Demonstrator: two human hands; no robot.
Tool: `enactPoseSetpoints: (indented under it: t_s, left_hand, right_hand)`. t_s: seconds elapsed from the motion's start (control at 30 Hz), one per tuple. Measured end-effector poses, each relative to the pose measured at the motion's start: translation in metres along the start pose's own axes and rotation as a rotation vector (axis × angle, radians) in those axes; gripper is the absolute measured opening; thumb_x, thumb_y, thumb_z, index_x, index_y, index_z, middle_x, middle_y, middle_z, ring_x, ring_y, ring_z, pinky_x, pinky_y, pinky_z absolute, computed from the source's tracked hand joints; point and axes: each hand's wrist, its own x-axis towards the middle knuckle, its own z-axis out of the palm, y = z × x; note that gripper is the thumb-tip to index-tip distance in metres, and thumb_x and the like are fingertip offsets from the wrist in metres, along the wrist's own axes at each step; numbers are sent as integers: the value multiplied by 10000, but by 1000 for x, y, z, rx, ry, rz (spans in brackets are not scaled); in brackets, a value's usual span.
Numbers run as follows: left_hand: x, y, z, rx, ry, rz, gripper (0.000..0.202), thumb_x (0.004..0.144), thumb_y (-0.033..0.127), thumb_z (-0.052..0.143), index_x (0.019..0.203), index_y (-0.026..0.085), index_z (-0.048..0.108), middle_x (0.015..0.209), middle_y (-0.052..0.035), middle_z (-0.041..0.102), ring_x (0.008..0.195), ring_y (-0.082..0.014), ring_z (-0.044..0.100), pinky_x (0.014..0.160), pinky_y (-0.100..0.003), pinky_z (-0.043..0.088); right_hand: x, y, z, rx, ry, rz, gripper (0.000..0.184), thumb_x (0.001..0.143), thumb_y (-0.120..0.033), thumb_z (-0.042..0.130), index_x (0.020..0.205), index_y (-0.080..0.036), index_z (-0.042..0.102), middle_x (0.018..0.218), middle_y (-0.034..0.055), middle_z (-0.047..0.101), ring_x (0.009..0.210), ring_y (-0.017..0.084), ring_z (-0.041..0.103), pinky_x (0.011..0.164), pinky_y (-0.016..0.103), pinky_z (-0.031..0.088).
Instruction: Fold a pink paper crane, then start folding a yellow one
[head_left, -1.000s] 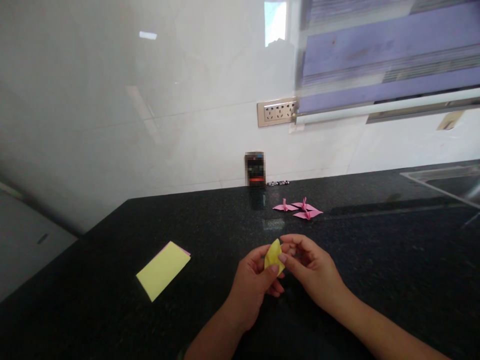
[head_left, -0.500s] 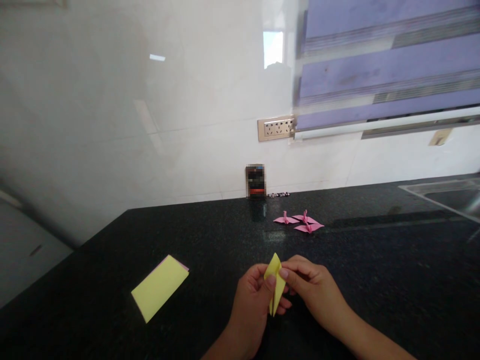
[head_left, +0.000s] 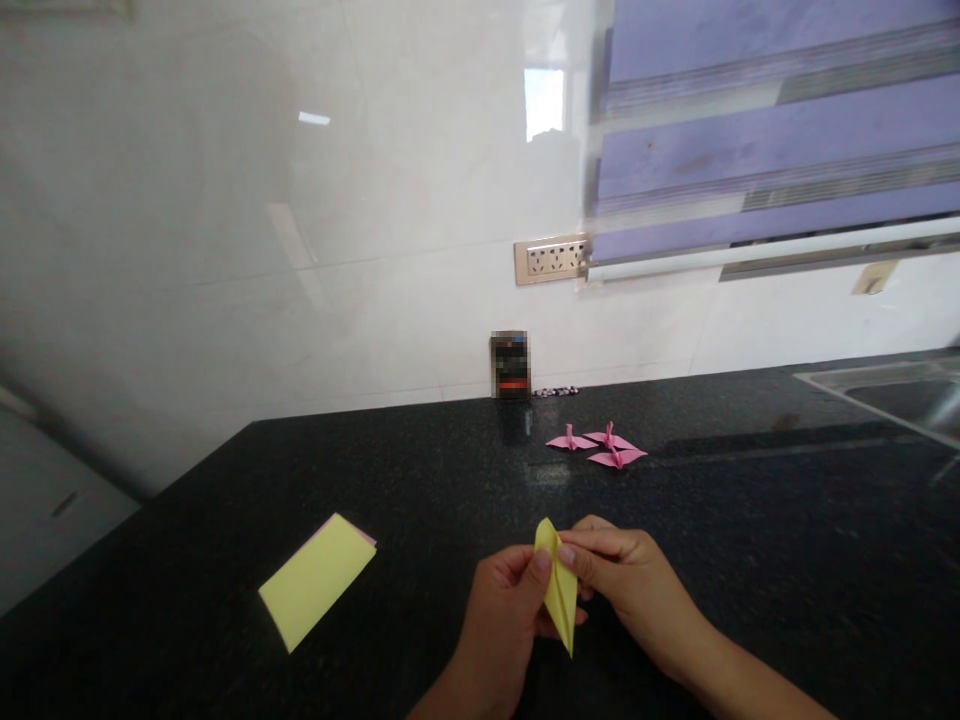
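Observation:
A narrow, folded piece of yellow origami paper (head_left: 561, 597) is held just above the dark counter, its lower tip pointing down toward me. My left hand (head_left: 504, 618) grips its left side, thumb on the front and fingers behind. On the right edge, my right hand (head_left: 634, 577) pinches the paper between thumb and fingers. Some fingertips are hidden behind the paper. Beyond my hands sit three pink paper cranes, a left one (head_left: 571, 440), a rear one (head_left: 611, 438) and a front one (head_left: 618, 457), close together.
A stack of yellow paper (head_left: 319, 582) with a pink edge showing lies to the left on the black counter (head_left: 420, 480). A small blurred dark box (head_left: 511, 366) stands against the wall beside a beaded strand (head_left: 556, 391). At far right is a sink (head_left: 900, 390).
The yellow folded paper has tilted, its lower tip swinging to the right and down. Both hands keep their hold on it. The cranes and the paper stack stay in place.

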Motion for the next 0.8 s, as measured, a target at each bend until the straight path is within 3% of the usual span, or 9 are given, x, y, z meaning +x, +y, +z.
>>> enactPoseSetpoints:
  t_s: [0.17,0.47,0.8]
  left_hand:
    - [0,0,0,-41,-31,20,263,784,303,494,784,70,616,677,-89,630,553,-127,565,497,-223,419]
    - [-3,6,1,-65,-50,-52,302,786,328,484,753,56,610,612,-88,623,489,-111,552,451,-195,387]
    - [-4,8,0,-66,-100,-66,299,788,316,483,824,55,623,684,-105,640,526,-119,573,489,-213,413]
  right_hand:
    - [-1,0,2,66,-57,49,336,769,-384,507,576,-127,606,571,-22,457,448,66,452,431,200,361]
    - [-1,6,2,313,-135,150,231,747,-315,571,686,-99,625,561,-9,507,440,59,467,416,176,346]
    - [0,1,-3,242,-156,163,244,740,-323,577,755,-96,664,587,-2,508,455,58,467,421,179,343]
